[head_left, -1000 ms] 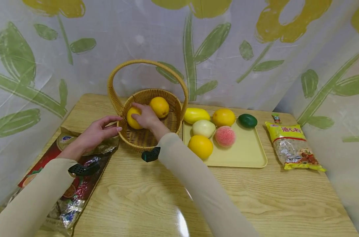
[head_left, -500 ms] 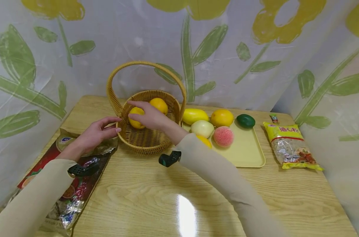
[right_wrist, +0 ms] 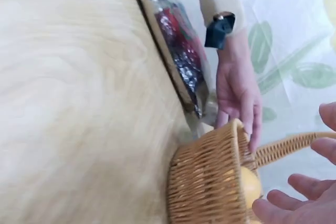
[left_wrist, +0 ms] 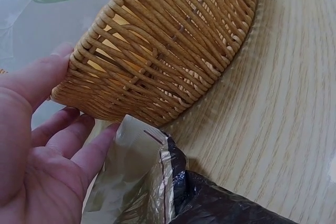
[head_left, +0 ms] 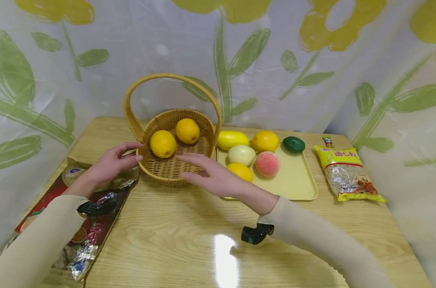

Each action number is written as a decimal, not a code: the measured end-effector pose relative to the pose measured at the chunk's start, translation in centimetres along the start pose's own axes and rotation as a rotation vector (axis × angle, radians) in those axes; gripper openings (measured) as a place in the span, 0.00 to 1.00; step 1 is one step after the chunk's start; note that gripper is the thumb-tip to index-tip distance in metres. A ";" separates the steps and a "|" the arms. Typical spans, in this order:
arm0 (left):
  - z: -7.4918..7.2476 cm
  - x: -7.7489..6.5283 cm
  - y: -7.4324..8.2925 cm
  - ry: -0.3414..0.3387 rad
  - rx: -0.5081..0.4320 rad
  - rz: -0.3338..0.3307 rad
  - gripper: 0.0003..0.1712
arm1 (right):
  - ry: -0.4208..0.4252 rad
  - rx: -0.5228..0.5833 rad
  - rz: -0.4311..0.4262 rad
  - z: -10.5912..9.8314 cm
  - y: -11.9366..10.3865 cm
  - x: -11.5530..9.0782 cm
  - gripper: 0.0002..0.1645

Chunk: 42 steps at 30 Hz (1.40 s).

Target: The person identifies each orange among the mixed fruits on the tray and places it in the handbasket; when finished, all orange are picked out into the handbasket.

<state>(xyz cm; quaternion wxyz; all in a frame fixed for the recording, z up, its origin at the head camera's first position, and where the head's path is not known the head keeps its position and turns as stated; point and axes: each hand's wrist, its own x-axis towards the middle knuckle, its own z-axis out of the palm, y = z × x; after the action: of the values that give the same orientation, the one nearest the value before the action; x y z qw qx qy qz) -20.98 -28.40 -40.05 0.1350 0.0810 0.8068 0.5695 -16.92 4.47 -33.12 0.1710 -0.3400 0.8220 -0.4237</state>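
A wicker basket (head_left: 174, 176) with a tall arched handle stands at the back of the table, with two oranges (head_left: 163, 144) (head_left: 187, 131) inside. My left hand (head_left: 110, 166) touches its left rim with relaxed fingertips; in the left wrist view the thumb (left_wrist: 50, 72) lies at the rim and the other fingers are against the outer wall. Over the basket's front right edge hovers my right hand (head_left: 218, 174), fingers loosely extended and holding nothing. In the right wrist view its fingers (right_wrist: 307, 184) spread apart near the basket opening (right_wrist: 247, 150).
Right of the basket, a yellow tray (head_left: 293, 184) bears a long yellow fruit (head_left: 233, 140), oranges (head_left: 265, 141), a pale round fruit (head_left: 241, 155), a peach (head_left: 267, 164) and a dark green fruit (head_left: 293, 144). A pasta bag (head_left: 349, 176) lies far right; a large foil bag (head_left: 92, 228) lies left.
My right hand has let go of the left orange in the basket and drawn back toward the right and front. The left hand stays at the rim.
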 end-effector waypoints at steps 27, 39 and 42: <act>0.6 0.0 -0.9 0.079 -0.022 0.038 0.30 | 0.356 0.155 0.264 -2.9 5.5 -10.1 0.31; 0.7 0.0 -1.1 0.072 -0.047 0.045 0.29 | 0.362 0.164 0.298 -2.9 8.6 -9.8 0.32; 0.7 0.1 -1.1 0.075 -0.045 0.044 0.29 | 0.336 0.167 0.300 -2.8 9.2 -9.5 0.33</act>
<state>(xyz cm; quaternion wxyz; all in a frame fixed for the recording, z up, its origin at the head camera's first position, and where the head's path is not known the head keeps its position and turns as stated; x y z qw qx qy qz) -20.80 -28.17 -41.30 0.0939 0.0743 0.7963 0.5929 -15.58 16.53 -39.06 0.1205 -0.1235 0.8423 -0.5106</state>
